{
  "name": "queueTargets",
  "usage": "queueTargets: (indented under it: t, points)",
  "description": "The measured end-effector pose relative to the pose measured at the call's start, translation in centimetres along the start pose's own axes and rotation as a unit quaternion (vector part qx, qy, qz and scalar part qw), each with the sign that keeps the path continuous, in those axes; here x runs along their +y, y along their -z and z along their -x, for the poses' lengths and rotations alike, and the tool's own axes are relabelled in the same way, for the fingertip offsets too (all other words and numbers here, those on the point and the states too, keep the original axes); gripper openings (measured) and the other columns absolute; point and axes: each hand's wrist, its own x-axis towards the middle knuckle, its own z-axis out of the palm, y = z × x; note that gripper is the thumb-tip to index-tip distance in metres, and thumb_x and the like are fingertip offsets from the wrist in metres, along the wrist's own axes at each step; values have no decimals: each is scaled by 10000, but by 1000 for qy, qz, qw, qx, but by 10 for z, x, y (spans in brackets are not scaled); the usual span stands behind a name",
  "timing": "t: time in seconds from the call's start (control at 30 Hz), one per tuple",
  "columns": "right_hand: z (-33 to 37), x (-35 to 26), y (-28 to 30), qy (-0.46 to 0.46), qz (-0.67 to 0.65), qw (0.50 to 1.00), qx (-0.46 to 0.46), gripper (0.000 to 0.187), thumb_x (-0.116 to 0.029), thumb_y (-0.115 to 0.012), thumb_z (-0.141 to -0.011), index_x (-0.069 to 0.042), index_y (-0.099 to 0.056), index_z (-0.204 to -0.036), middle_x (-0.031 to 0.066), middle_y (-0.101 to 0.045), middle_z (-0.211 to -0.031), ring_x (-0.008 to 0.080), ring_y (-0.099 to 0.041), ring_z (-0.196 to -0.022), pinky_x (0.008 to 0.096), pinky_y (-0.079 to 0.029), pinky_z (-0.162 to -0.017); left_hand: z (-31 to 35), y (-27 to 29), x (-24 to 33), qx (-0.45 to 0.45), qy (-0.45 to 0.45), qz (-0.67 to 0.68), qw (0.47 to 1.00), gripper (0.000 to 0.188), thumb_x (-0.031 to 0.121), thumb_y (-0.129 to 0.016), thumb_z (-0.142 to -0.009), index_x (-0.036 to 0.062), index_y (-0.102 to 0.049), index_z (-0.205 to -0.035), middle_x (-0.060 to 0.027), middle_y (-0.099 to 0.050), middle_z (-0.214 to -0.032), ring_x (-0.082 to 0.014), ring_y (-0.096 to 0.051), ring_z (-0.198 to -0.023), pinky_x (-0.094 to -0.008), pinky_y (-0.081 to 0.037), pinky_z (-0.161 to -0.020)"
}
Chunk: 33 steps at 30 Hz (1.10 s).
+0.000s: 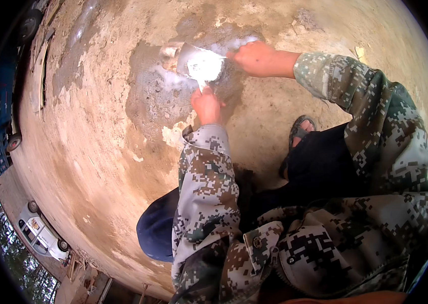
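Head view: your left grip [208,106] clasps the pale handle [202,85] of a glare-bright blade [207,66], your right grip [254,58] closed, hold unclear; blade work seems underway, wanting steadiness next

Pixel camo all over the long-sleeved cloth jacket [206,185]: green, brown, pale grey. Navy trousers [159,228], tan ground [102,157] blotched grey, flat handheld tool [205,66] glaring white.

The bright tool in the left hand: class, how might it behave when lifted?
The bright tool is probably stiff, its broad head jutting beyond the left hand. The head may tip in a loose grip, being wider than the handle. Its glare suggests slipperiness.
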Motion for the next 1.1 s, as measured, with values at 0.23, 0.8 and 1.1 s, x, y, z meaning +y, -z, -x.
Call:
queueTargets:
  t: [0.23, 0.8, 1.1]
  points:
    - [0, -28, 23, 3, -20, 1000, 2, 453, -50, -616, -778, -15, -608, -1230, 217, -709, -858, 392, -705, -812, 476, -561, -709, -14, 18, 5, -6, 56, -45, 997, 147, 93, -485, -937, 41, -502, -800, -18, -416, -595, -139, -406, -474, -349, -449, -441]
    - [40, 25, 40, -64, -132, 989, 2, 574, 76, -491, -746, -51, -656, -1280, 256, -699, -991, 422, -670, -917, 449, -554, -801, 0, 35, 0, 94, -233, -558, 791, 293, 164, -601, -842, -36, -645, -1052, -255, -677, -895, -423, -672, -845, -487, -512, -800]
    - [53, 48, 23, -113, -282, 953, -14, 585, 121, -437, -757, -79, -700, -1239, 266, -704, -992, 404, -678, -892, 434, -551, -780, -6, 49, 7, -2, -190, -197, 962, 156, 111, -514, -984, 3, -607, -920, -45, -575, -755, -148, -544, -658, -302, -460, -632]
